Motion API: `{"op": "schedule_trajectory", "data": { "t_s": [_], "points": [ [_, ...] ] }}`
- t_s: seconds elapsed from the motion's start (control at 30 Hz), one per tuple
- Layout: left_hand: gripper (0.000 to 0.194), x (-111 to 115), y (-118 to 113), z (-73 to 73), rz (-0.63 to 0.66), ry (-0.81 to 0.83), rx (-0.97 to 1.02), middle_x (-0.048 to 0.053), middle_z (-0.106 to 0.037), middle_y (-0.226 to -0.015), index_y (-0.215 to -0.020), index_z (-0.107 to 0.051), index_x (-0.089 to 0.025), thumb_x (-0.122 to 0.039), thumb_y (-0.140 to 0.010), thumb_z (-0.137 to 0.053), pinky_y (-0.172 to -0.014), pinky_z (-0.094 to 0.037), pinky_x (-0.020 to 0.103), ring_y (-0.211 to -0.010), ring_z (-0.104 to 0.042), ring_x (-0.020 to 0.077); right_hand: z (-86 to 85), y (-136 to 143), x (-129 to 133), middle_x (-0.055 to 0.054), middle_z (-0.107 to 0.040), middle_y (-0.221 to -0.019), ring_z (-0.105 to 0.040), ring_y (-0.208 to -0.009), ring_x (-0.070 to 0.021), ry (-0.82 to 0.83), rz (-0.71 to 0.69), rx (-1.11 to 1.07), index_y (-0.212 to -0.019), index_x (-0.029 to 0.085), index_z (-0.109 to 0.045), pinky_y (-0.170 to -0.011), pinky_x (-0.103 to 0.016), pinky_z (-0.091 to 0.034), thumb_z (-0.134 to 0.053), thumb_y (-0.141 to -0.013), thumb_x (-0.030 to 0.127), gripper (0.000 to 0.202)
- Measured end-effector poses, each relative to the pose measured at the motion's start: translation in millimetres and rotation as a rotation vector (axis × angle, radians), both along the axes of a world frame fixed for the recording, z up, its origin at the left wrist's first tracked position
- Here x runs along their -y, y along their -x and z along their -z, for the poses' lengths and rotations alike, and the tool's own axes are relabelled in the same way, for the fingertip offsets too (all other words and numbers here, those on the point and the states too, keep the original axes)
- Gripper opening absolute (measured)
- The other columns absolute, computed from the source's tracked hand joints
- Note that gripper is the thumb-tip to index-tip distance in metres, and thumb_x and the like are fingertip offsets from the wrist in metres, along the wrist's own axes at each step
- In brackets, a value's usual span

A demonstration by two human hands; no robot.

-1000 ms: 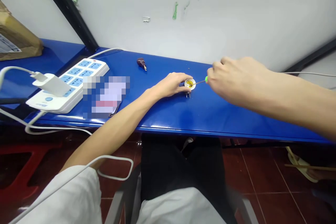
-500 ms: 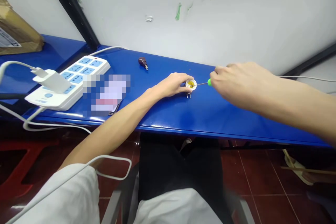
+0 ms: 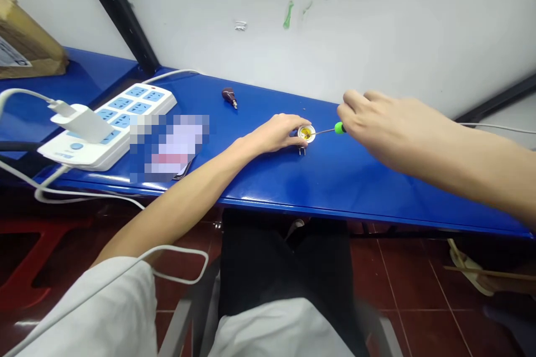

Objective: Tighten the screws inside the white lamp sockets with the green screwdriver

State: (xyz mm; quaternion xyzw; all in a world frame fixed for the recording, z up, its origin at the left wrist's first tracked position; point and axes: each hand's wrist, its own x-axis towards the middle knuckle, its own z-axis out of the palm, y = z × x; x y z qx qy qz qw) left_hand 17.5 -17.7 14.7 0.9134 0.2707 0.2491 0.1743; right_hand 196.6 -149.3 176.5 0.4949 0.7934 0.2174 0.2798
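Note:
My left hand is closed around a small white lamp socket with a brassy inside and two plug pins sticking out toward me. It holds the socket against the blue table, its open mouth facing right and up. A screwdriver with a thin metal shaft and a green and black handle lies in my right hand, fingers wrapped round the handle. Its tip reaches inside the socket; the exact contact point is too small to make out.
A white power strip with a charger plugged in stands at left, beside a blurred phone. Near the wall lies a dark red screwdriver-like piece. A wrapped box sits far left. A white cable crosses my left arm.
My right hand has turned and shifted slightly on the screwdriver handle, so more of the green and black part shows. The left hand still holds the socket in place.

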Motion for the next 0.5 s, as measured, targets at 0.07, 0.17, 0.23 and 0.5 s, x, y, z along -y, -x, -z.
{"op": "schedule_trajectory", "data": {
  "t_s": [0.07,0.17,0.23,0.5],
  "points": [
    [0.046,-0.4,0.1,0.6,0.007,-0.003,-0.002,0.012,-0.078,-0.130,-0.136,-0.073,-0.018,-0.038,-0.094,-0.076,-0.107,-0.051,0.036,-0.122,-0.072,0.0273,-2.6,1.2,1.8,-0.018,-0.065,-0.108,-0.062,-0.086,-0.0250,-0.005,0.033,0.028,-0.112,0.014,-0.067,-0.056,-0.032,-0.031,-0.046,-0.086,-0.004,0.038],
    [0.046,-0.7,0.1,1.4,0.012,-0.002,0.004,0.012,-0.078,-0.131,-0.136,-0.072,-0.019,-0.038,-0.094,-0.076,-0.107,-0.051,0.037,-0.123,-0.072,0.0273,-2.5,2.2,3.7,-0.016,-0.067,-0.101,-0.065,-0.085,-0.0266,-0.004,0.061,0.020,-0.110,0.014,-0.066,-0.057,-0.033,-0.032,-0.042,-0.087,-0.004,0.037],
    [0.046,-0.9,0.0,1.8,0.007,-0.001,0.004,0.012,-0.078,-0.132,-0.137,-0.072,-0.020,-0.038,-0.095,-0.075,-0.107,-0.051,0.037,-0.124,-0.071,0.0269,-0.3,1.5,4.3,-0.016,-0.068,-0.095,-0.065,-0.078,-0.0263,0.020,0.079,0.006,-0.114,0.012,-0.065,-0.057,-0.034,-0.031,-0.039,-0.091,-0.002,0.037],
    [0.046,-3.0,0.1,4.4,0.018,-0.007,0.022,0.010,-0.077,-0.132,-0.136,-0.073,-0.020,-0.040,-0.095,-0.075,-0.106,-0.051,0.035,-0.122,-0.072,0.0259,-1.2,-8.3,4.1,-0.017,-0.063,-0.115,-0.040,-0.057,-0.0129,-0.001,-0.041,0.022,-0.119,0.012,-0.062,-0.053,-0.033,-0.024,-0.040,-0.085,-0.009,0.046]
  ]
}}
